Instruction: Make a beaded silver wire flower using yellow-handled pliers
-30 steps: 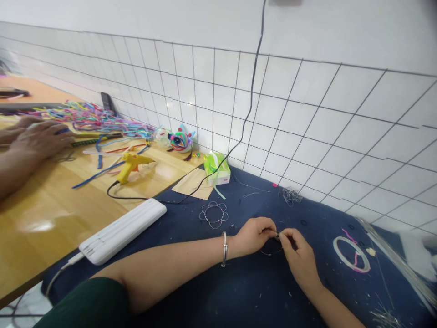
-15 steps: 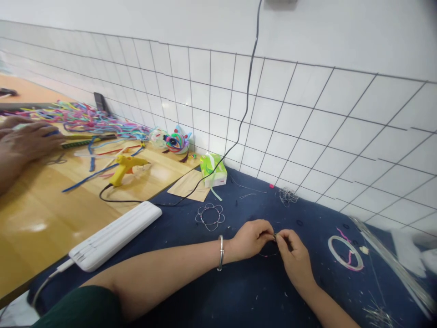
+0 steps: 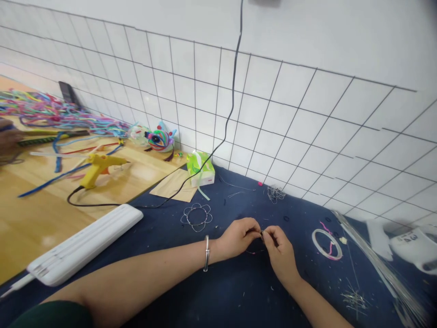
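My left hand (image 3: 237, 237) and my right hand (image 3: 282, 253) meet over the dark blue cloth (image 3: 218, 291), thumbs and fingertips pinched close together. Between them is a thin wire (image 3: 254, 252), its curved lower part showing beneath the fingers. The pinched spot is small and dark, and the fingers hide most of it. Left of my hands lies a wire flower shape (image 3: 197, 217) with looped petals round a ring. To the right rests a white ring (image 3: 327, 244) with pink fuzzy pieces in and beside it.
A white power strip (image 3: 85, 243) and yellow glue gun (image 3: 99, 169) lie to the left. A black cord (image 3: 234, 86) hangs across the tissue pack (image 3: 201, 168). Long wires (image 3: 372, 264) and a white mug (image 3: 414, 248) stand right. A co-worker's hand (image 3: 8, 134) shows at the left edge.
The view has swung to the right, so everything sits further left and the white mug shows more. My hands keep their pinch on the wire. The co-worker's hand is mostly out of view.
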### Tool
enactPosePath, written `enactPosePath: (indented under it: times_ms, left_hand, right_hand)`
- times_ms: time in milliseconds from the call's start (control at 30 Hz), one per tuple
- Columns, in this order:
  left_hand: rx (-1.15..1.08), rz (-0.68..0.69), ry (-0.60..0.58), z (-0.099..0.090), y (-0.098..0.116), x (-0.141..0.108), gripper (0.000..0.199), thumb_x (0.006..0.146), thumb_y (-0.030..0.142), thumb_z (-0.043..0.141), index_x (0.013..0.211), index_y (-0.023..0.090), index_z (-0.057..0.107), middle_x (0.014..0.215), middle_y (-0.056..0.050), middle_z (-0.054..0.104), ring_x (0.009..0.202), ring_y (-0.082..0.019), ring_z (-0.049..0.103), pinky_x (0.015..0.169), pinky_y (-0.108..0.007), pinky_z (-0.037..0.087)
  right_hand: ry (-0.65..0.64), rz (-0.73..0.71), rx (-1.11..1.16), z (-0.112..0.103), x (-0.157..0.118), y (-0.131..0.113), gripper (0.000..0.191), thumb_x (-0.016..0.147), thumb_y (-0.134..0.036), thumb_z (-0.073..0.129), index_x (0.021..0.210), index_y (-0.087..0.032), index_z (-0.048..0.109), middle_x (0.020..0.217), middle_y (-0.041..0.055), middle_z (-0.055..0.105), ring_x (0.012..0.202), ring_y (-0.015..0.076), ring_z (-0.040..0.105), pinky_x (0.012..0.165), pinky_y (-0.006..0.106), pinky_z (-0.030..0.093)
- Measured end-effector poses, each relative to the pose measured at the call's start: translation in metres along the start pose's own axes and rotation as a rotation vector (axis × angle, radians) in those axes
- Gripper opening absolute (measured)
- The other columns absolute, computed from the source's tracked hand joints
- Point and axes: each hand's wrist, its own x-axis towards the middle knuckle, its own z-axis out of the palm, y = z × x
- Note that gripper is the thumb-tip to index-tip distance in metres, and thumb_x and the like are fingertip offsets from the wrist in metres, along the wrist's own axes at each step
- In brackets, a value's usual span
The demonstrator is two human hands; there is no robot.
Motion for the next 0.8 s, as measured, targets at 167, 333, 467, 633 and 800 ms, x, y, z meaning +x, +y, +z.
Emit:
enactPosePath:
  times_ms: [167, 333, 467, 633, 800]
  left_hand:
    - [-0.057, -0.042, -0.005, 0.0, 0.002, 0.0, 0.008, 0.077, 0.015, 0.05, 0.077, 0.016, 0.058, 0.072, 0.001, 0.058, 0.067, -0.01, 0.051, 0.062, -0.02, 0.038]
    - [-0.307, -0.189, 0.044, -0.004, -0.003, 0.005, 0.007, 0.078, 0.019, 0.049, 0.076, 0.015, 0.054, 0.065, 0.003, 0.052, 0.06, -0.009, 0.048, 0.056, -0.019, 0.039]
    - [-0.507, -0.274, 0.13, -0.006, -0.007, 0.01, 0.008, 0.078, 0.023, 0.05, 0.075, 0.015, 0.051, 0.065, 0.003, 0.049, 0.057, -0.008, 0.046, 0.056, -0.019, 0.04]
    - [-0.504, -0.259, 0.153, -0.005, -0.003, 0.011, 0.011, 0.077, 0.025, 0.051, 0.073, 0.015, 0.051, 0.065, 0.002, 0.051, 0.06, -0.009, 0.048, 0.059, -0.02, 0.041]
    - [-0.436, -0.261, 0.151, -0.004, -0.003, 0.009, 0.01, 0.076, 0.024, 0.053, 0.073, 0.015, 0.051, 0.066, 0.002, 0.051, 0.062, -0.009, 0.05, 0.059, -0.021, 0.041]
  right_hand:
    - [-0.004, 0.032, 0.054, -0.001, 0.001, -0.001, 0.018, 0.083, -0.035, 0.044, 0.078, -0.02, 0.051, 0.072, -0.0011, 0.05, 0.068, 0.0133, 0.048, 0.064, 0.024, 0.037]
    - [0.004, 0.11, 0.176, -0.001, 0.004, -0.001, 0.021, 0.082, -0.039, 0.047, 0.087, -0.02, 0.055, 0.076, 0.0003, 0.055, 0.07, 0.0142, 0.05, 0.065, 0.025, 0.039]
    - [-0.006, 0.203, 0.332, 0.001, 0.008, 0.005, 0.028, 0.078, -0.04, 0.053, 0.098, -0.02, 0.054, 0.078, 0.0014, 0.056, 0.071, 0.0145, 0.051, 0.065, 0.026, 0.04]
    - [-0.047, 0.275, 0.489, 0.002, 0.011, 0.006, 0.035, 0.077, -0.036, 0.057, 0.107, -0.019, 0.05, 0.079, 0.0022, 0.057, 0.069, 0.0129, 0.051, 0.06, 0.025, 0.039]
    - [-0.064, 0.27, 0.584, 0.0, 0.013, 0.002, 0.037, 0.074, -0.028, 0.06, 0.108, -0.02, 0.05, 0.082, 0.0021, 0.058, 0.069, 0.0118, 0.05, 0.06, 0.024, 0.038]
